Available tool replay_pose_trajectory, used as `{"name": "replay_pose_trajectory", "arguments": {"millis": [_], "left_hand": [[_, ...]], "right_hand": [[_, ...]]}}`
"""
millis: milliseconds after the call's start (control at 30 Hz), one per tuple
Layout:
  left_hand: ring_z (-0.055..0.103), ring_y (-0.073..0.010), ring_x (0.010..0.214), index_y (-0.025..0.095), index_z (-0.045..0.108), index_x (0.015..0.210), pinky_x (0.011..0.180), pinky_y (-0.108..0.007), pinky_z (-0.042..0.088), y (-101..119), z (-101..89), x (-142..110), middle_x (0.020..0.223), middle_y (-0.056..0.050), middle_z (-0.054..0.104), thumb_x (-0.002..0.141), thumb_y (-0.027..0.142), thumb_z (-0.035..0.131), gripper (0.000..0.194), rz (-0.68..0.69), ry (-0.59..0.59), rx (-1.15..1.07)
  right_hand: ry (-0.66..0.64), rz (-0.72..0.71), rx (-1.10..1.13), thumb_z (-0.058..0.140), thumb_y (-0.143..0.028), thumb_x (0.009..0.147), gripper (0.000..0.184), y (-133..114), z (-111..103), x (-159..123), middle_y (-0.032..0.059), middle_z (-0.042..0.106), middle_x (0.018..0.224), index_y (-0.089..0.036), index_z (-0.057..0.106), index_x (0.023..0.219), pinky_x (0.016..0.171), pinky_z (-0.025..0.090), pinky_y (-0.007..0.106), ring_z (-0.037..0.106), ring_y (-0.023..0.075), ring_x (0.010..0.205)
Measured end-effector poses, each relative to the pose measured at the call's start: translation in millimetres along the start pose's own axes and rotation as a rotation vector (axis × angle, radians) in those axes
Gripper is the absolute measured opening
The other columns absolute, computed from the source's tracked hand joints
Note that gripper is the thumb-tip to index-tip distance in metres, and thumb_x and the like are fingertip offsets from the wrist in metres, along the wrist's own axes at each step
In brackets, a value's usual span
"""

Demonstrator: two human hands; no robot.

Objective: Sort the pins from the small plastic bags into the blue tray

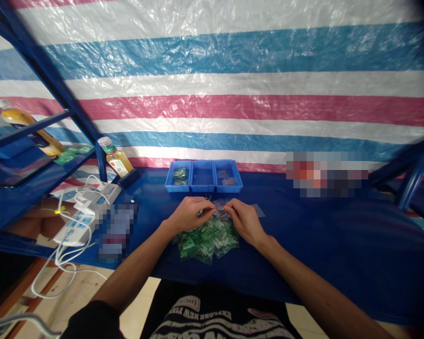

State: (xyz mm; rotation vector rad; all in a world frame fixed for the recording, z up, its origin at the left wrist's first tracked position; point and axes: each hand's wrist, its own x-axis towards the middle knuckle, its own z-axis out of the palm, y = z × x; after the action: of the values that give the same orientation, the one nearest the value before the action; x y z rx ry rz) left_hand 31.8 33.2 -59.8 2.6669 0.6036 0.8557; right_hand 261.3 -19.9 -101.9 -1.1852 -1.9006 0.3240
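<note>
My left hand [192, 213] and my right hand [246, 220] are close together over the table, each with thumb and forefinger pinched. Between the fingertips is a small clear plastic bag [219, 205], its edges held from both sides; whether anything is in it is too small to tell. Right below the hands lies a heap of small clear packets with green contents [208, 238]. More flat clear bags [258, 210] lie partly behind my right hand. Just beyond stand three joined blue bins [203, 190]: green packets [181, 175] in the left one, small brownish pieces [228, 181] in the right.
A bottle [119, 160] of yellowish liquid stands at the back left. White power strips [78, 227] with tangled cables [61, 256] lie at the table's left edge, by a blurred-out flat object [116, 230]. Blue metal frame posts [101, 162] and a striped sheet [233, 108] bound the blue table [325, 245].
</note>
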Motion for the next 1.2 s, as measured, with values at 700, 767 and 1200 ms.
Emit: {"name": "replay_pose_trajectory", "arguments": {"millis": [700, 767, 1200], "left_hand": [[0.068, -0.0138, 0.074, 0.017, 0.074, 0.100, 0.071, -0.023, 0.052, 5, -3.3, 2, 0.083, -0.006, 0.072, 0.101, 0.027, 0.056, 0.021, 0.027, -0.041, -0.004], [0.068, -0.0137, 0.073, 0.017, 0.074, 0.099, 0.071, -0.023, 0.052, 5, -3.8, 2, 0.081, -0.006, 0.072, 0.101, 0.027, 0.056, 0.021, 0.025, -0.048, 0.010], [0.067, -0.0143, 0.074, 0.016, 0.073, 0.101, 0.071, -0.024, 0.051, 4, -4.0, 2, 0.084, -0.006, 0.073, 0.101, 0.026, 0.056, 0.020, 0.019, -0.042, 0.027]], "right_hand": [[-0.049, -0.114, 0.144, 0.056, -0.031, 0.104, 0.012, -6, 3, -1, 0.0046, 0.068, 0.089, -0.024, 0.064, 0.098, 0.073, 0.052, 0.033, 0.065, 0.0203, 0.079], [-0.056, -0.129, 0.149, 0.054, -0.027, 0.104, 0.011, -8, 3, 0, 0.0053, 0.069, 0.092, -0.024, 0.065, 0.103, 0.075, 0.053, 0.033, 0.066, 0.0204, 0.083], [-0.024, -0.139, 0.145, 0.055, -0.024, 0.104, 0.012, -12, -1, 2, 0.0064, 0.070, 0.101, -0.024, 0.067, 0.106, 0.076, 0.055, 0.032, 0.067, 0.0192, 0.085]]}}
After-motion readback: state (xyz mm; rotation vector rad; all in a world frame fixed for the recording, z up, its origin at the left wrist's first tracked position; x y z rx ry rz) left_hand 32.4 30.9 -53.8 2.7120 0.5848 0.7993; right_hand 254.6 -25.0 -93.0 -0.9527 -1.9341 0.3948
